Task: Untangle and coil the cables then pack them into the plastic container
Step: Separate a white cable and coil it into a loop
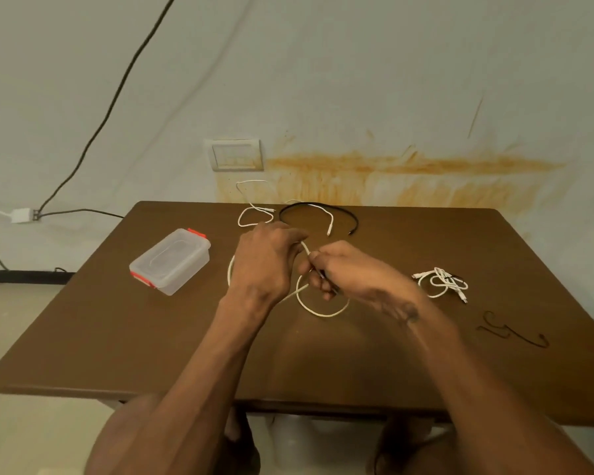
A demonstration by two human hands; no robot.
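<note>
Your left hand point(266, 260) and right hand point(336, 269) meet mid-table, both pinching the looped white round cable point(319, 311), whose slack curls beneath them. The lidded clear plastic container with red clips point(170, 260) lies left of your left hand, on the brown table point(117, 337)

The table point(124, 337) is brown with a smooth, faintly satin top, possibly laminate. The container point(172, 260) is translucent, frosted plastic with glossy red clips. The white cable point(319, 311) looks matt and rubbery; the painted wall point(357, 80) is matt, stained.
</note>
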